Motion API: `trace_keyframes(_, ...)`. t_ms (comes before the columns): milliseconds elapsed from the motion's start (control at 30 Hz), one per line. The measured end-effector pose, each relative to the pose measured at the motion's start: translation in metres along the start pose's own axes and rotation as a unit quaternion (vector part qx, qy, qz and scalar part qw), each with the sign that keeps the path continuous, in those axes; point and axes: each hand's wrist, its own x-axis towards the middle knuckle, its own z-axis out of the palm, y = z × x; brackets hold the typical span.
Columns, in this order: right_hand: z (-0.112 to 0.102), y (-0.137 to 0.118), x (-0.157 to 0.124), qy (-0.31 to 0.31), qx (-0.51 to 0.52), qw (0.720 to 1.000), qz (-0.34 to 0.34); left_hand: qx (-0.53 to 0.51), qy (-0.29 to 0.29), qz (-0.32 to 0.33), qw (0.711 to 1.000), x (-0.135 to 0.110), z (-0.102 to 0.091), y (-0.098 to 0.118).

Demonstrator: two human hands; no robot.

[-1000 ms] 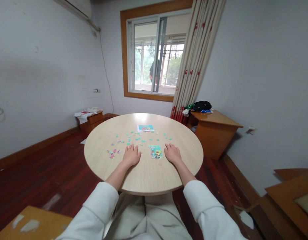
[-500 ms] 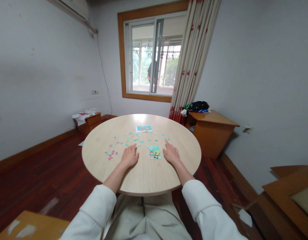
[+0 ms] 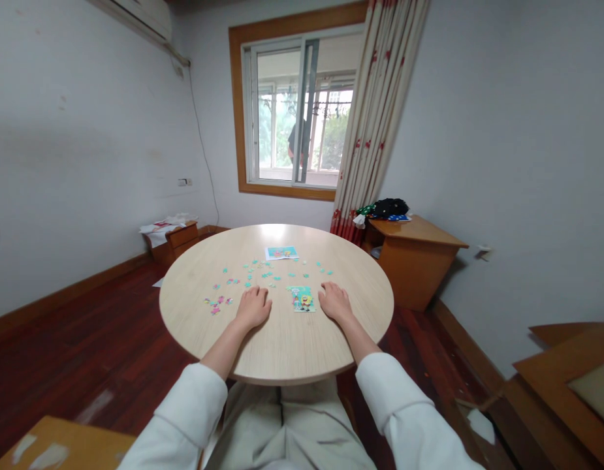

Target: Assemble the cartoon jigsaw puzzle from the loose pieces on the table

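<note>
A partly joined jigsaw puzzle (image 3: 303, 299) with a yellow cartoon figure lies flat on the round table (image 3: 292, 352), between my two hands. My left hand (image 3: 253, 307) rests palm down to its left, fingers a little bent and apart, with nothing seen in them. On the puzzle's right side, close to its edge, my right hand (image 3: 335, 301) lies on the tabletop, its fingers loosely bent and holding nothing visible. Beyond my hands several loose turquoise puzzle pieces (image 3: 267, 275) are scattered. A cluster of pink puzzle pieces (image 3: 216, 305) sits left of my left hand.
A printed picture sheet (image 3: 281, 252) lies toward the table's far side. Behind the table on the right stands a wooden desk (image 3: 419, 236) with a dark cloth heap (image 3: 390, 208) on top. A low cabinet (image 3: 181, 236) with papers is at the back left.
My right index finger, stretched toward the pieces at the upper right before, has drawn back and bent. My left fingers have also pulled in slightly. The puzzle has stayed in place.
</note>
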Motion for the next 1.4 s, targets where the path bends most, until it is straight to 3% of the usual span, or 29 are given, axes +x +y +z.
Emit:
trace_keyframes(467,-0.0034,-0.0004,-0.0023,0.005,0.007,1.0,0.006,-0.007,-0.004,0.002,1.0,0.0017,0.0014,-0.0007)
trace_keyframes(733,-0.0023,0.0022,-0.0015,0.017,0.016,1.0,0.015,-0.127,0.052,-0.055,0.989,0.0058,0.006,-0.0027)
trace_keyframes(967,-0.0035,0.0016,-0.0012,0.014,0.005,1.0,-0.001,-0.057,0.01,-0.002,0.998,0.0051,0.0033,-0.004)
trace_keyframes(1400,-0.001,0.0033,-0.0005,0.025,0.023,0.999,-0.002,-0.076,0.029,-0.001,0.997,0.0071,0.0072,-0.0061)
